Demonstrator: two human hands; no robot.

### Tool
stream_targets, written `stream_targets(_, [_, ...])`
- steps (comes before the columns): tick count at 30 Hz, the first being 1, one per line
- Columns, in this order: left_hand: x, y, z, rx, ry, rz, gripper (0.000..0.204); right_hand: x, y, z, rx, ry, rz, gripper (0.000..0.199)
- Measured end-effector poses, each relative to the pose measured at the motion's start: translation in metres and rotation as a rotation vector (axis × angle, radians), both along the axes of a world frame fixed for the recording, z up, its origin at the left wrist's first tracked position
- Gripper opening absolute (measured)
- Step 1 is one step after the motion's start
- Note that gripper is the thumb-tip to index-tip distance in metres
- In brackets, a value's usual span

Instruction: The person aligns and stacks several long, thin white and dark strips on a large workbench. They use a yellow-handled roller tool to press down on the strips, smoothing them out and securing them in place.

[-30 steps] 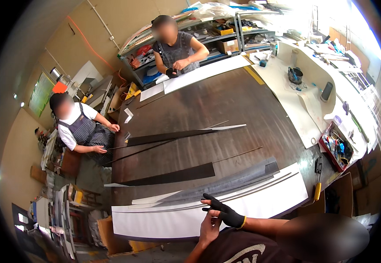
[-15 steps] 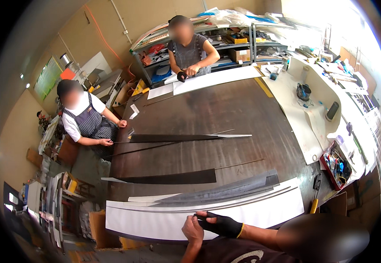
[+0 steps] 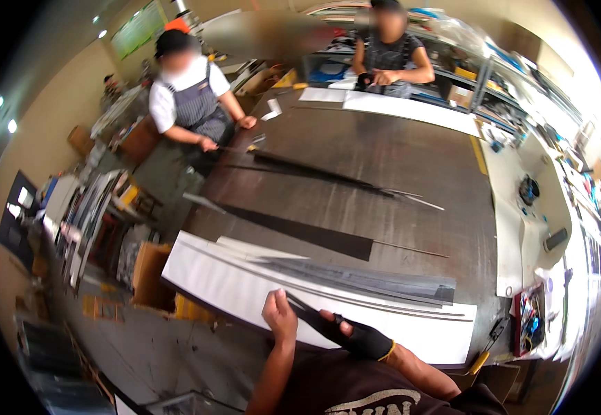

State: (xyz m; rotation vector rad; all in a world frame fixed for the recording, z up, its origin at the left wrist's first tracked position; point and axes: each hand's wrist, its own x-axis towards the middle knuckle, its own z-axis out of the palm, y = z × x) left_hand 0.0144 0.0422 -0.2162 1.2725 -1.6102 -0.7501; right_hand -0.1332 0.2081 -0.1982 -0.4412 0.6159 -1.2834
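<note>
A dark, narrow strip (image 3: 308,315) stretches between my hands, over the near edge of the table. Bare and closed, my left hand (image 3: 279,319) pinches its upper end. My right hand (image 3: 361,339), in a black fingerless glove with a yellow cuff edge, is closed around the strip's other end. Beneath both lies a long white sheet (image 3: 411,335) with thin dark rods along it. Just beyond, overlapping grey strips (image 3: 362,278) rest on the sheet's far side. Farther off is a long black strip (image 3: 307,232) with a pale left end.
Across the brown table (image 3: 425,173) lies another dark strip (image 3: 314,170), its rod held by a co-worker (image 3: 193,104) at left. A second person (image 3: 390,62) handles white sheets at the far edge. At right are a red tool box (image 3: 530,321) and a yellow-handled tool (image 3: 480,361).
My hands have moved apart, and the dark strip now shows stretched between them. The view has swung leftward and down, shifting the table and co-workers in the picture.
</note>
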Motion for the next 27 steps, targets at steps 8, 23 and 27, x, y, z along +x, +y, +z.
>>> stream_targets(8, [0.139,-0.109,0.022,-0.047,0.110,0.451,0.041,-0.084,0.114,-0.023,0.062,0.027,-0.254,0.037])
stream_targets(23, [0.135,0.047,0.098,0.183,-0.160,-0.431,0.029,0.090,-0.062,-0.014,0.077,0.200,0.138,0.020])
stream_targets(27, [0.213,0.030,0.107,-0.453,-0.759,-0.199,0.058,0.109,-0.072,-0.005,0.174,0.579,0.165,0.036])
